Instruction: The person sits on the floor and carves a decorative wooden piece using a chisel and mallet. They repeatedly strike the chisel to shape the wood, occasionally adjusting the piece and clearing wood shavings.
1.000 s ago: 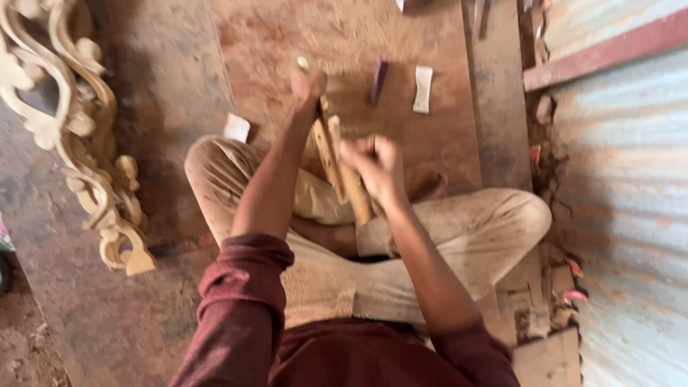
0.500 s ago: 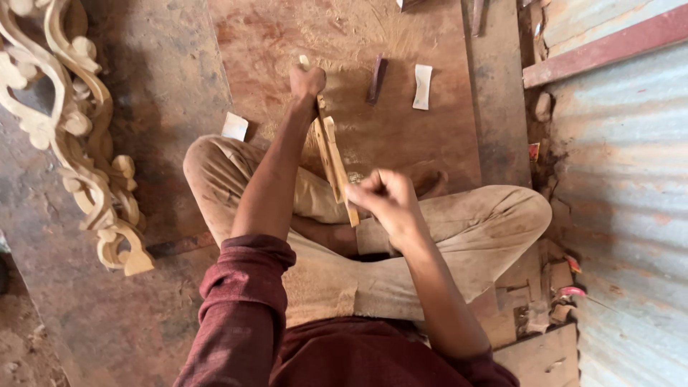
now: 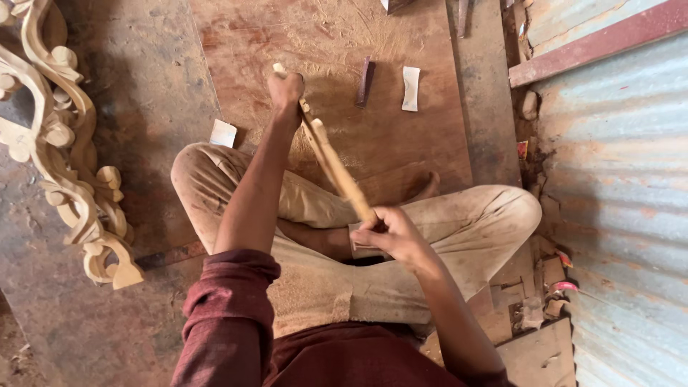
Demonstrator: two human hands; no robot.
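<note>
Gripping wooden stick (image 3: pixel 337 168): left hand (image 3: pixel 285 92) top, right hand (image 3: pixel 390 235) bottom; carved frame (image 3: pixel 64 154) left; dark block (image 3: pixel 365 82) beyond

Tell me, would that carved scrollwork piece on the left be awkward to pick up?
Probably: the carved scrollwork piece is long and openwork, so it likely needs support in several places. Its thin curls look snappable. Being pale bare wood, it is probably stiff and not slippery.

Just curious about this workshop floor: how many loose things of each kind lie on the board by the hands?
Pale sanding blocks: 2
Dark wooden pieces: 1
Light wooden sticks held in the hands: 1
Total: 4
</note>
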